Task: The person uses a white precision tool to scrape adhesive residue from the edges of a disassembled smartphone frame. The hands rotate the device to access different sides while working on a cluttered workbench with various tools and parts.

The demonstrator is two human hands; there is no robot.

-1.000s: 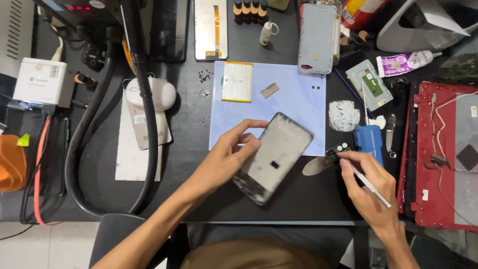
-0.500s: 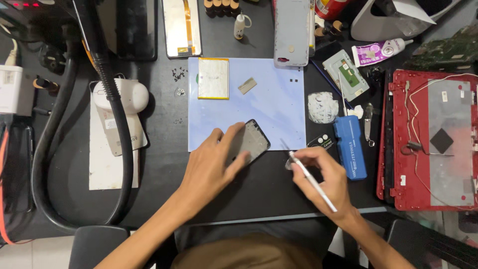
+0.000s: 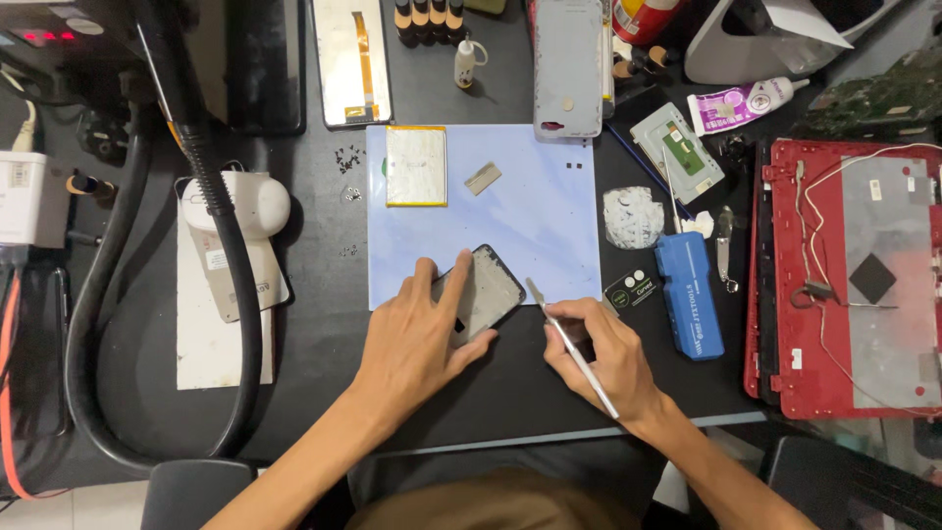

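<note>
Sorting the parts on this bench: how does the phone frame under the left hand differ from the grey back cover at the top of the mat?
The phone frame is dark, lies tilted at the mat's lower edge, and is pressed down by the left hand. The grey back cover is pale, lies straight across the mat's top edge, and nothing touches it. The right hand points its thin tool toward the frame. Both are flat and phone-sized.

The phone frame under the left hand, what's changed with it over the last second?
The phone frame, held tilted up off the mat a second ago, has been laid flat on the blue mat, pinned by the left hand. The right hand still grips the slim metal tool, tip now near the frame's edge. The battery stayed put.
</note>
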